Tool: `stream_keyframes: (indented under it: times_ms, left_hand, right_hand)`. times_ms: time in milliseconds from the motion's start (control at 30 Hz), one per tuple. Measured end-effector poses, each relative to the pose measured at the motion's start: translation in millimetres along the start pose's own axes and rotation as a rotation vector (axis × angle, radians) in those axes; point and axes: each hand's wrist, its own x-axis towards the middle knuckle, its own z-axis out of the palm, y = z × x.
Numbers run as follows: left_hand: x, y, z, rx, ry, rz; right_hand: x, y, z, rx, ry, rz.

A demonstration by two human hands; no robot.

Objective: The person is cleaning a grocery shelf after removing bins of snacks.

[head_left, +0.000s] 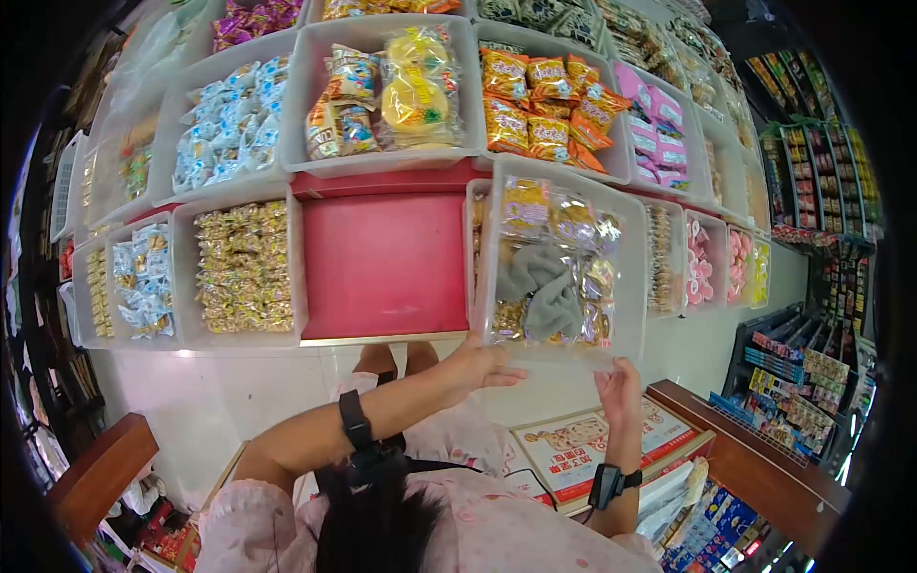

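Observation:
A translucent plastic bin (626,277) is held at its near edge by both hands. It overlaps the bins beside it on the display. Inside lie packaged snacks (525,205) and a crumpled grey cloth (544,291). My left hand (482,368) grips the near left corner, its fingers reaching below the edge. At the near right corner, my right hand (621,387) closes on the rim with bent fingers. Left of this bin is a bare red display surface (384,258).
Bins around hold orange snack bags (549,105), bagged pineapple-pattern packs (417,95), blue-white packets (229,124) and gold-wrapped pieces (244,267). Printed red-and-white boxes (573,449) stand below near my right arm. A wooden ledge (755,454) and goods racks (802,382) are at right.

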Motion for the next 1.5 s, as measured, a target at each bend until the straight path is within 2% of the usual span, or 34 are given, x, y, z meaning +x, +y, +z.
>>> stream_keyframes:
  times_ms: [100,167,267,300,333,367,400,433,467,500,567,633,700,800,867,933,1000,1067,1133,1200,1233,1300,1333,1400,1433,1467,1500]
  left_hand:
    - [15,-1,-13,0.17,-0.065,-0.072]
    - [21,0,-18,0.251,-0.119,-0.103]
    - [18,6,-33,0.46,-0.069,-0.076]
    - [18,11,-42,0.722,-0.073,-0.03]
    - [17,17,-49,0.98,-0.072,0.024]
    - [14,21,-58,0.982,-0.075,0.031]
    - [9,25,-67,0.995,-0.026,0.164]
    - [4,29,-71,1.006,0.025,0.295]
    - [-1,34,-73,1.006,0.026,0.297]
    - [-10,45,-71,0.962,0.077,0.344]
    - [-18,56,-76,0.95,0.156,0.396]
    - [-24,56,-83,0.965,0.167,0.415]
    - [-35,54,-90,0.97,0.185,0.44]
    - [-55,49,-108,1.002,0.21,0.459]
    - [-61,32,-140,0.804,0.187,0.499]
    - [-68,25,-163,0.815,0.268,0.467]
    - [-71,22,-175,0.82,0.354,0.446]
    - [-78,20,-183,0.726,0.346,0.526]
    - [-86,30,-177,0.716,0.35,0.519]
    - [-86,34,-177,0.737,0.303,0.596]
    - [-86,35,-173,0.736,0.296,0.595]
    - [-88,43,-160,0.596,0.236,0.777]
    - [-93,49,-152,0.592,0.23,0.78]
    - [-108,60,-138,0.417,0.126,0.844]
    - [-112,62,-135,0.412,0.128,0.84]
    - [-115,63,-134,0.245,0.064,0.764]
    - [-117,62,-135,0.078,0.001,0.683]
  right_hand:
    - [20,-13,-3,-0.093,0.029,0.048]
    - [19,-18,0,-0.195,-0.025,0.054]
    - [6,-23,24,-0.283,0.055,0.105]
    - [-1,-29,26,-0.277,0.065,0.096]
    - [-7,-35,31,-0.545,0.153,0.143]
    - [-12,-43,36,-0.817,0.24,0.191]
    - [-17,-49,44,-0.818,0.24,0.187]
    - [-24,-53,52,-1.288,0.523,-0.096]
    - [-30,-57,63,-1.735,0.81,-0.413]
    - [-36,-60,81,-1.734,0.808,-0.418]
    - [-36,-54,129,-1.493,0.513,-0.708]
    - [-5,-18,159,-1.501,0.057,-1.007]
    - [18,11,185,-1.645,-0.093,-0.922]
    - [46,19,187,-1.731,-0.19,-0.852]
    - [49,10,180,-1.673,-0.255,-0.829]
    - [50,2,174,-1.672,-0.279,-0.909]
    - [30,-16,182,-1.575,-0.081,-1.021]
    - [17,-42,183,-1.426,0.005,-1.01]
    - [-17,-60,202,-1.119,0.164,-0.86]
    - [-60,-66,233,-0.874,0.049,-0.958]
    - [-77,-66,244,-0.878,0.056,-0.959]
    - [-99,-60,263,-0.587,-0.152,-0.837]
    - [-106,-49,270,-0.592,-0.15,-0.841]
    - [-117,-14,288,-0.548,-0.269,-0.607]
    - [-112,11,294,-0.638,-0.333,-0.56]
    - [-102,40,297,-0.726,-0.397,-0.509]
    - [-98,66,304,-0.768,-0.454,-0.296]
